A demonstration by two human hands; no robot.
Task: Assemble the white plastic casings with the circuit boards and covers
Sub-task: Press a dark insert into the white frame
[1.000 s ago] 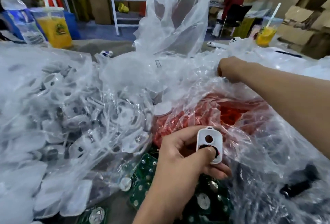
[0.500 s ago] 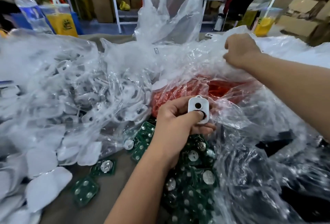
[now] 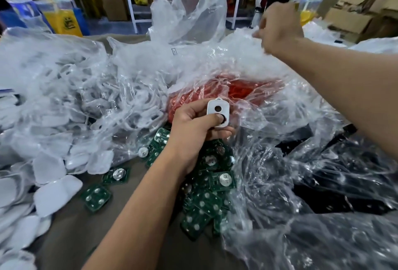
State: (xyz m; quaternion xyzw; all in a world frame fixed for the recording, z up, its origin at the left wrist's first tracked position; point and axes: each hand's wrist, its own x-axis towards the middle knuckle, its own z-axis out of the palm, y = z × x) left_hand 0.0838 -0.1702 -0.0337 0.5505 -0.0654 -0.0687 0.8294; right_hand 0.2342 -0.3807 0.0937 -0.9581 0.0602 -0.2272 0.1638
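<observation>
Since the earlier frame, our right hand (image 3: 280,25) has risen from the far side of the clear plastic bag (image 3: 226,59) and now lifts the bag's upper edge, its fingers curled on the film. Our left hand (image 3: 193,132) has stayed near the centre of the desk (image 3: 71,233), just in front of that bag.

Grip state: the left hand pinches the white casing (image 3: 218,113), thumb across its lower hole, fingers behind it. The casing stands upright, long axis running away from us, small loop end at the top, touching only the left hand.

Key relation: the red parts (image 3: 237,89) lie inside the bag, directly behind the casing and below the lifted edge. The right hand is the nearer free-side hand to the bag mouth; the left hand is occupied.

Loose circuit boards (image 3: 221,180) lie on the desk just below the left hand, and white covers (image 3: 56,194) lie to its left.

We judge that the next part comes from the bag; the film may snag the reach.
</observation>
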